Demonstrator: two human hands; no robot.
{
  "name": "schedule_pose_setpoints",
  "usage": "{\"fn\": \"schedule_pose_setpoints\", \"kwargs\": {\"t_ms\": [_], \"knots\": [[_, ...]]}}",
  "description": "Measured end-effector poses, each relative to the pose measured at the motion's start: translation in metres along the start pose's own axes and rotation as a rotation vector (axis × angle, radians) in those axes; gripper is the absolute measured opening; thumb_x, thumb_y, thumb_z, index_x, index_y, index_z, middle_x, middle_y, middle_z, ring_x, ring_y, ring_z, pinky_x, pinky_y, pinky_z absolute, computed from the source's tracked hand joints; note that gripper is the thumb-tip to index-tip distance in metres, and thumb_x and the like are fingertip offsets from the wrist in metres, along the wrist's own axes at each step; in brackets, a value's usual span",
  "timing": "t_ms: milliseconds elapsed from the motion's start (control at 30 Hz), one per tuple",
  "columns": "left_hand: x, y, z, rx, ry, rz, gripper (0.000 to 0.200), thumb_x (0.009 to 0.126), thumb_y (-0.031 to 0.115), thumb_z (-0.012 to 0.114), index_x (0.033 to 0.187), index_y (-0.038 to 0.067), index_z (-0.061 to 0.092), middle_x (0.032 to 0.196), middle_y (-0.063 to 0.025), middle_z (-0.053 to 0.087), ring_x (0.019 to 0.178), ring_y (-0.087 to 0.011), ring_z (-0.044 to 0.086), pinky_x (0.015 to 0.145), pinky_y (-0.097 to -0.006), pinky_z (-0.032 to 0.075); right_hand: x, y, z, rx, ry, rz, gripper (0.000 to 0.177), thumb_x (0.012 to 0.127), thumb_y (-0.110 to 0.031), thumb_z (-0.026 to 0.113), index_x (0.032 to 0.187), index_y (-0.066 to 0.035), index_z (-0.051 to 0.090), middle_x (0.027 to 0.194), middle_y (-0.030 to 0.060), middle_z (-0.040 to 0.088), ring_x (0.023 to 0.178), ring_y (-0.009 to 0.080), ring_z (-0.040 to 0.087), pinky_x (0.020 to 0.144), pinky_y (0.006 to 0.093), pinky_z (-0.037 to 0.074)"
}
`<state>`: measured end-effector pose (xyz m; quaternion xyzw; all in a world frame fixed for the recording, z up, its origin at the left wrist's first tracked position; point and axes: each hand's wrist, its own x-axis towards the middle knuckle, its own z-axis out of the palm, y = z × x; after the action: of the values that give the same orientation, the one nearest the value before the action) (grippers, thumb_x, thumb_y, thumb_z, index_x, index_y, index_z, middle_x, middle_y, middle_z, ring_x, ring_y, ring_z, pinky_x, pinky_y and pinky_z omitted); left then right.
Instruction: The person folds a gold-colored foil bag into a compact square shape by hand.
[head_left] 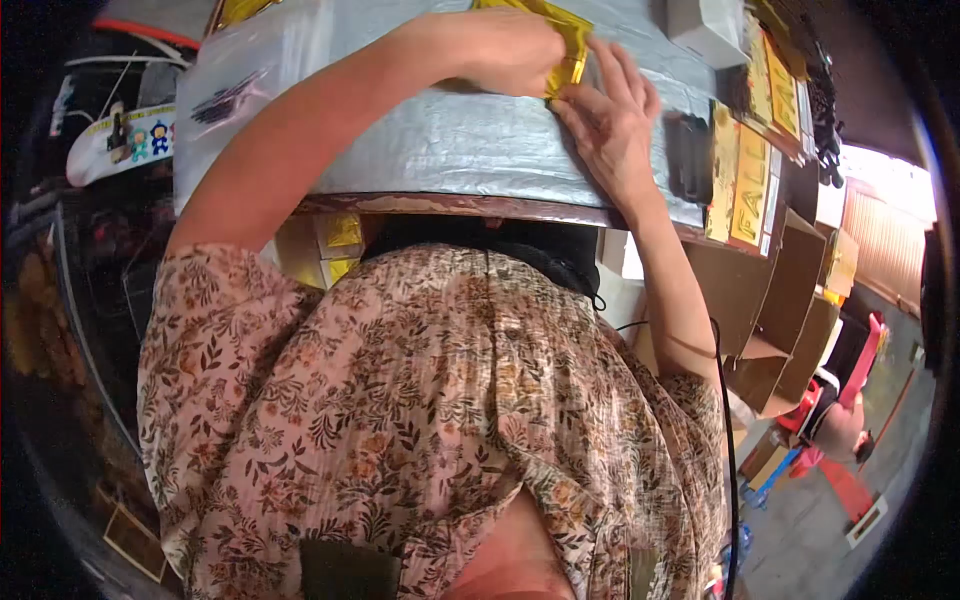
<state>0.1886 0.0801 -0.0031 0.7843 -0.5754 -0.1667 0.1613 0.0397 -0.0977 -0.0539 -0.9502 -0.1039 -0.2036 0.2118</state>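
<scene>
A shiny gold foil packet (574, 52) lies on the silver-covered table (450, 150) at the top of the view. My left hand (510, 55) reaches over it from the left, its fingers curled down onto the foil. On the right side, my right hand (615, 110) has its thumb and index finger pinched at the packet's lower corner, while the other fingers point away across the table. Part of the packet is hidden beneath my left hand.
Clear plastic bags (245, 90) lie at the table's left. Yellow boxes marked FALL (750, 190) and a white box (705, 30) stand at the right edge. Open cardboard boxes (775, 300) are beyond. Another person (840, 430) is at the far right.
</scene>
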Motion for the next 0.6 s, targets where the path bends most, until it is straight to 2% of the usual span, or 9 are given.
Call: {"fn": "schedule_pose_setpoints", "kwargs": {"t_ms": [33,100,233,333,400,433,500,533,600], "knots": [[0.005,0.001,-0.003,-0.003,0.009,-0.017,0.025,0.086,0.020,0.061,0.081,-0.004,0.068,0.073,-0.0236,0.067,0.067,-0.0415,0.066,0.065,-0.0498,0.052,0.000,-0.005,-0.001,-0.084,0.023,0.009,0.020,0.089,-0.025,0.082,0.102,-0.011,0.081,0.160,0.0107,0.049,0.148,0.0374,0.042,0.119,0.0523,0.026],[0.015,0.003,-0.008,0.023,-0.189,-0.063,0.027,0.086,0.020,0.061,0.079,-0.005,0.068,0.071,-0.0224,0.066,0.064,-0.0376,0.065,0.062,-0.0497,0.051,-0.002,-0.007,0.002,-0.103,0.013,0.003,0.019,0.089,-0.024,0.082,0.102,-0.011,0.081,0.162,0.0114,0.046,0.148,0.0387,0.040,0.119,0.0521,0.026],[0.014,0.002,-0.011,-0.099,-0.141,-0.107,0.030,0.086,0.022,0.059,0.076,-0.005,0.067,0.064,-0.0203,0.063,0.056,-0.0329,0.061,0.057,-0.0468,0.049,-0.007,-0.004,0.009,-0.062,-0.015,0.088,0.015,0.091,-0.021,0.079,0.097,-0.008,0.078,0.164,0.0139,0.043,0.151,0.0416,0.035,0.121,0.0563,0.020],[0.001,0.006,-0.047,-0.096,-0.236,-0.089,0.029,0.090,0.026,0.069,0.086,-0.003,0.071,0.078,-0.0164,0.070,0.067,-0.0260,0.064,0.062,-0.0405,0.052,-0.008,0.005,0.012,0.064,-0.047,0.153,0.019,0.096,-0.023,0.076,0.099,-0.004,0.076,0.168,0.0113,0.037,0.156,0.0421,0.026,0.124,0.0585,0.013],[-0.035,0.029,-0.092,-0.524,-0.305,-0.443,0.039,0.093,0.029,0.077,0.126,0.009,0.073,0.132,-0.0154,0.069,0.116,-0.0364,0.067,0.092,-0.0402,0.055,-0.008,0.002,0.010,0.080,-0.048,0.154,0.020,0.096,-0.023,0.076,0.101,-0.004,0.076,0.168,0.0110,0.036,0.156,0.0416,0.025,0.124,0.0577,0.012],[-0.042,0.017,-0.081,-0.524,-0.301,-0.442,0.039,0.093,0.029,0.077,0.126,0.009,0.073,0.132,-0.0154,0.069,0.116,-0.0364,0.067,0.092,-0.0402,0.055,-0.008,0.002,0.009,0.097,-0.044,0.163,0.020,0.097,-0.024,0.076,0.102,-0.004,0.076,0.169,0.0106,0.036,0.156,0.0412,0.025,0.125,0.0570,0.011],[-0.055,-0.018,-0.033,-1.098,0.290,-0.477,0.027,0.088,0.026,0.079,0.112,0.013,0.079,0.127,-0.0108,0.070,0.115,-0.0349,0.064,0.092,-0.0448,0.051,-0.009,0.004,0.009,0.127,-0.043,0.168,0.022,0.097,-0.025,0.076,0.106,-0.005,0.076,0.169,0.0105,0.036,0.157,0.0403,0.023,0.125,0.0555,0.009],[-0.069,-0.029,-0.015,-1.098,0.294,-0.476,0.027,0.088,0.026,0.079,0.112,0.013,0.079,0.127,-0.0108,0.070,0.115,-0.0349,0.064,0.092,-0.0448,0.051,-0.009,0.004,0.008,0.136,-0.049,0.172,0.023,0.097,-0.026,0.076,0.107,-0.005,0.076,0.169,0.0104,0.037,0.158,0.0399,0.023,0.125,0.0549,0.008],[-0.092,-0.045,0.017,-0.553,0.530,-0.330,0.034,0.089,0.031,0.081,0.101,0.000,0.072,0.100,-0.0113,0.071,0.086,-0.0205,0.065,0.074,-0.0353,0.053,-0.009,0.002,0.007,0.153,-0.056,0.200,0.022,0.096,-0.026,0.076,0.106,-0.006,0.077,0.168,0.0117,0.039,0.158,0.0406,0.024,0.126,0.0535,0.009]]}}
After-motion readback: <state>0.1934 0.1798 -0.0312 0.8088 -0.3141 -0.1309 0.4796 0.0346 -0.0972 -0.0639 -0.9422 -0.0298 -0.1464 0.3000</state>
